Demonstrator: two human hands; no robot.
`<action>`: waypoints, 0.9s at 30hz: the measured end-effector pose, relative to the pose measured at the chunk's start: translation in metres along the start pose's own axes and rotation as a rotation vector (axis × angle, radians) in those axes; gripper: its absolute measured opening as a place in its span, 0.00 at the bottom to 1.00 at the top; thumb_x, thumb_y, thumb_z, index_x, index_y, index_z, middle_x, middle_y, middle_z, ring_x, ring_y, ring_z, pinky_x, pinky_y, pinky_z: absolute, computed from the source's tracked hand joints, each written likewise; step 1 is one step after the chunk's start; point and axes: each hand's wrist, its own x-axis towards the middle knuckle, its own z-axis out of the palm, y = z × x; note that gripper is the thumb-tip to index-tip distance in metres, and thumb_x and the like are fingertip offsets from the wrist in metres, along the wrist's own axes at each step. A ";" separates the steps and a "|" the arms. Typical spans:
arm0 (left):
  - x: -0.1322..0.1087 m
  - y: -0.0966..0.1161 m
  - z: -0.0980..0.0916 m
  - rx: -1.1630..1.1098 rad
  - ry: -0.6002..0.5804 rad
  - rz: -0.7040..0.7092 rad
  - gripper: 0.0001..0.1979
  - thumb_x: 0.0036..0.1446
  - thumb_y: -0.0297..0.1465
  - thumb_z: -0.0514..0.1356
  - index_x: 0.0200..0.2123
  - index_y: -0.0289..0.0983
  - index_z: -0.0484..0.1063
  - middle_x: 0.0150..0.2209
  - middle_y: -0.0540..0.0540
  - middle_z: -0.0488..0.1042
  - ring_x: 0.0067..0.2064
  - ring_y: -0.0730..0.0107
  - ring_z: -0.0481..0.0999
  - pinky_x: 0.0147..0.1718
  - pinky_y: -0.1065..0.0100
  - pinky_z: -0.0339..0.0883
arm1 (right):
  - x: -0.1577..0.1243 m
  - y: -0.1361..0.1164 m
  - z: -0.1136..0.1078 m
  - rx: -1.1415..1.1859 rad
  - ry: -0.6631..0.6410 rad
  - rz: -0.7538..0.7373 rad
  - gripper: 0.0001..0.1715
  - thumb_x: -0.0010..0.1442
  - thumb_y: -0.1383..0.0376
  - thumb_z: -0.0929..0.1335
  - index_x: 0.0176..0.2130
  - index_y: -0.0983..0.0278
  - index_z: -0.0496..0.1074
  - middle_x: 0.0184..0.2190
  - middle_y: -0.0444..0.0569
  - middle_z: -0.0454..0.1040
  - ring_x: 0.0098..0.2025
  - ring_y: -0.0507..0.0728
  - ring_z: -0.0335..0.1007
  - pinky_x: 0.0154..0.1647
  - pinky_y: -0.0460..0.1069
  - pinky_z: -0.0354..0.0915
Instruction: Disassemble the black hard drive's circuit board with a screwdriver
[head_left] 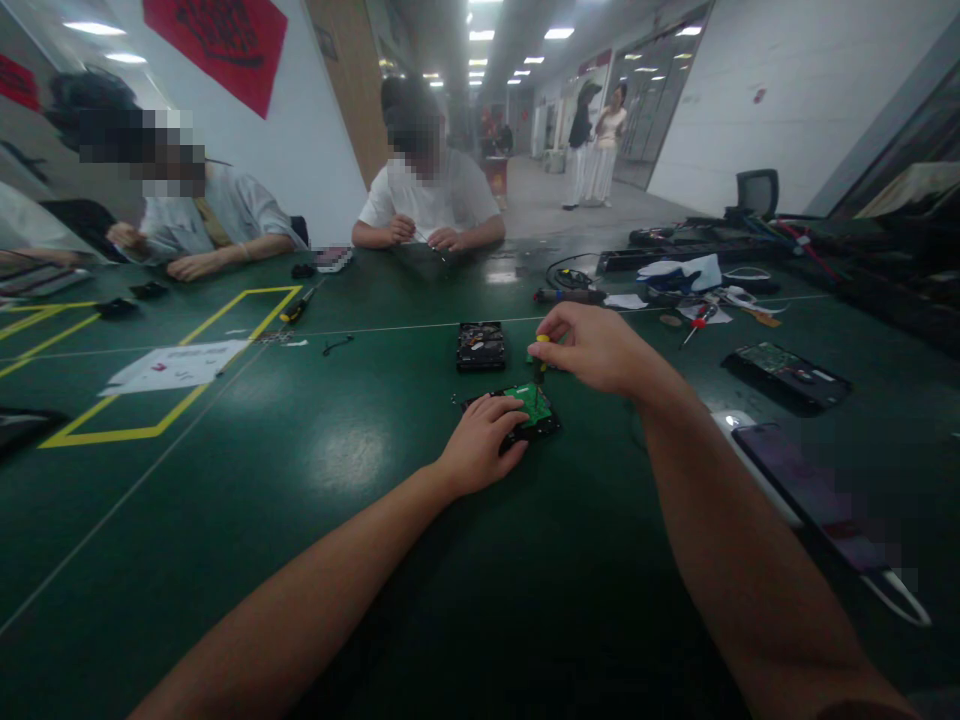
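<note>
A hard drive [552, 428] lies on the green table with its green circuit board facing up. My left hand [484, 440] grips it, fingers over the top and thumb along the near edge, hiding the drive's left part. Above the board, my right hand [589, 345] pinches the yellow-and-black handle of a screwdriver [541, 368] from the top. The screwdriver stands upright with its tip down at the board; whether the tip sits in a screw is too small to tell. Just beyond lies a second hard drive [481, 346], and a small green part shows behind the screwdriver.
To the right are another drive with a board [787, 375], a phone [814, 500], a red screwdriver [699, 322] and crumpled gloves or cloth [679, 273]. Left, a paper sheet [176, 366] lies by yellow tape, with another screwdriver [297, 305]. Co-workers sit across the table.
</note>
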 end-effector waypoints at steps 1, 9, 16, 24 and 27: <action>0.000 0.000 0.000 0.000 0.001 0.002 0.20 0.62 0.33 0.64 0.57 0.42 0.72 0.61 0.39 0.73 0.64 0.49 0.71 0.67 0.38 0.59 | 0.000 0.000 0.000 -0.007 0.000 0.001 0.15 0.61 0.58 0.72 0.44 0.64 0.78 0.39 0.54 0.82 0.38 0.61 0.77 0.42 0.54 0.70; 0.000 0.000 0.000 -0.005 0.004 0.005 0.19 0.62 0.33 0.65 0.56 0.41 0.72 0.60 0.38 0.74 0.63 0.49 0.72 0.66 0.40 0.60 | -0.002 -0.007 -0.001 0.012 -0.039 0.015 0.13 0.61 0.65 0.69 0.46 0.63 0.80 0.35 0.52 0.82 0.37 0.59 0.77 0.40 0.52 0.68; 0.001 -0.001 0.000 0.005 0.000 0.013 0.20 0.62 0.34 0.64 0.57 0.41 0.72 0.61 0.39 0.73 0.64 0.49 0.71 0.66 0.40 0.59 | -0.001 -0.005 -0.003 0.027 -0.079 -0.049 0.12 0.64 0.62 0.68 0.44 0.61 0.81 0.37 0.50 0.83 0.36 0.58 0.77 0.40 0.52 0.68; -0.001 -0.002 0.000 0.002 -0.002 0.008 0.19 0.62 0.34 0.65 0.57 0.42 0.72 0.60 0.39 0.73 0.64 0.49 0.71 0.66 0.39 0.60 | -0.001 -0.004 0.000 0.015 -0.014 0.002 0.14 0.62 0.61 0.71 0.46 0.65 0.79 0.38 0.54 0.83 0.38 0.60 0.78 0.43 0.53 0.70; -0.001 -0.003 0.002 0.005 -0.006 0.005 0.20 0.62 0.34 0.65 0.57 0.42 0.72 0.61 0.39 0.73 0.64 0.49 0.71 0.66 0.40 0.60 | -0.002 -0.005 0.000 -0.001 -0.018 0.009 0.13 0.62 0.62 0.71 0.45 0.65 0.80 0.38 0.53 0.82 0.38 0.60 0.78 0.44 0.53 0.69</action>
